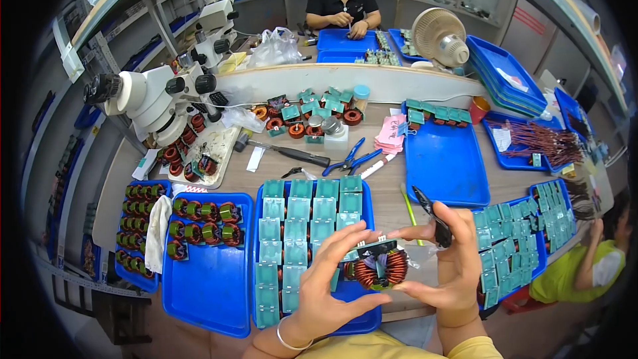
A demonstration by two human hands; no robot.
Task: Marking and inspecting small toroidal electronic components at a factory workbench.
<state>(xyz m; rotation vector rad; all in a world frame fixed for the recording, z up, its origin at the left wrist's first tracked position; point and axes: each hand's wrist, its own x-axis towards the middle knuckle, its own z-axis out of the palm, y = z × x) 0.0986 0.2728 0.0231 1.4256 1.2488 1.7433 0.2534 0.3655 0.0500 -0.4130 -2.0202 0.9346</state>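
Note:
Both hands hold a toroidal coil assembly point(379, 267) above the lower middle of the bench. It has copper windings and a dark board with white pins on top. My left hand point(325, 286) steadies its left side, thumb stretched below it. My right hand point(452, 266) grips its right side, index finger at the top and thumb at the lower edge. Tucked in that same hand is a dark, pointed tool point(440, 225), perhaps tweezers. Under my left hand lies a blue tray point(258, 226) with rows of green-topped coil assemblies point(296, 231).
Left are a part-filled blue tray point(206, 292) and a white cloth point(158, 233). Ahead lie pliers point(352, 159), a hammer point(286, 151) and loose coils point(312, 131). A microscope point(156, 100) stands left, another tray point(445, 159) right. A co-worker point(342, 3) sits beyond the divider.

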